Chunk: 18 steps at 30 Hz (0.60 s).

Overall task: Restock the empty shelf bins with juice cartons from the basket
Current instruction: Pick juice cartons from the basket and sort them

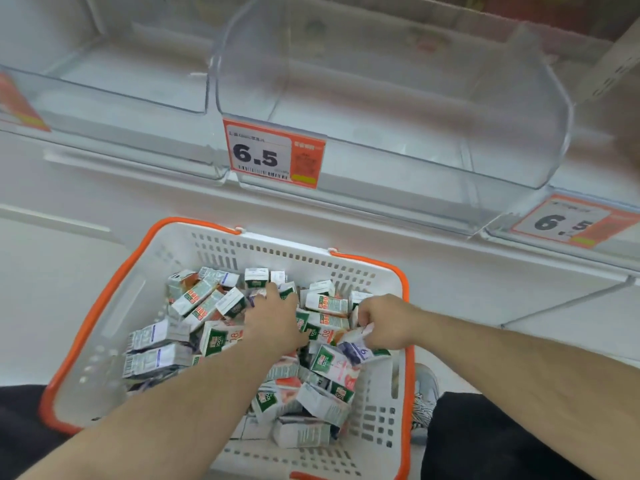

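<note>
1. I see the small white-and-green rectangular paperboard juice cartons (221,337) heaped loose in the white perforated plastic basket with orange rim and handles (104,299). They lie at every angle, directly under both hands.

2. Handling, my judgement: each carton looks light and fairly stiff along its edges but will dent if squeezed on the broad faces. The coated board probably slides easily against its neighbours, so the pile may shift when one is pulled.

3. Where to take hold, my judgement: across the two narrow sides, thumb opposite fingers. Several can likely be gathered at once if they are squared up first.

4. Left hand (277,317): reaching forward into the middle of the heap, palm down, fingers curled over cartons at the fingertips. I cannot tell if it has actually closed on one or is only pressing on them.

5. Right hand (384,323): just right of the left hand, near the basket's right wall, fingers curled around a white-and-purple carton (356,344) that sticks out below the knuckles. I read it as grasping that carton.

6. Both forearms run down and forward from the bottom edge of the view.

7. Beyond the fingertips, the clear plastic shelf bins (381,98) hold no cartons. An orange-and-white price tag marked 6.5 (273,154) hangs on the front, ahead of the left hand.
</note>
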Each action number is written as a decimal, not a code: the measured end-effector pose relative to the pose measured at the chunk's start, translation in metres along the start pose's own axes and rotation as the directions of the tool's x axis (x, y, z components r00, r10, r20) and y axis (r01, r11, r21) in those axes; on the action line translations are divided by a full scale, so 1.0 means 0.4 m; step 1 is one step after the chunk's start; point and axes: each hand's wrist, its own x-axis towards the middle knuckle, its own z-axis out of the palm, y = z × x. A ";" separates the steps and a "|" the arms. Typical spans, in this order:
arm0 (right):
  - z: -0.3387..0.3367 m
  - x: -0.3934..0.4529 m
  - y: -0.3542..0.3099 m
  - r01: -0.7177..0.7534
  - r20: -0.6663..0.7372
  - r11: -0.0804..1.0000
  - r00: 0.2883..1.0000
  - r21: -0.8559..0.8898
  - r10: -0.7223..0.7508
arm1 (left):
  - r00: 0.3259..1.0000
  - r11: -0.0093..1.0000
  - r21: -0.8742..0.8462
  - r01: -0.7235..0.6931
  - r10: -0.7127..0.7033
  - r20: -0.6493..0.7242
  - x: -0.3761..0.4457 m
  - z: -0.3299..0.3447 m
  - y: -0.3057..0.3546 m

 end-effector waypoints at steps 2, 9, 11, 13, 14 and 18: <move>-0.032 -0.047 -0.002 -0.039 -0.030 0.962 0.998 0.271 0.049 | 0.999 0.993 -0.110 -0.036 0.034 -0.015 -0.013 -0.020 -0.004; -0.147 -0.197 -0.033 -0.020 0.020 0.505 1.000 0.863 0.006 | 0.952 0.465 -0.877 0.124 0.195 0.238 -0.092 -0.195 -0.023; -0.181 -0.230 -0.034 -0.015 0.050 0.328 0.994 0.944 -0.096 | 0.906 0.217 -0.940 0.264 0.278 0.318 -0.131 -0.245 -0.032; -0.212 -0.253 -0.034 -0.008 0.040 0.189 0.985 0.982 -0.165 | 0.905 -0.057 -0.939 0.340 0.291 0.311 -0.158 -0.278 -0.041; -0.225 -0.259 -0.036 0.003 0.025 0.166 0.985 0.986 -0.169 | 0.914 -0.171 -0.923 0.346 0.285 0.290 -0.169 -0.292 -0.044; -0.243 -0.253 -0.077 0.065 -0.058 0.051 0.989 0.997 -0.136 | 0.949 -0.409 -0.868 0.280 0.253 0.187 -0.218 -0.343 -0.052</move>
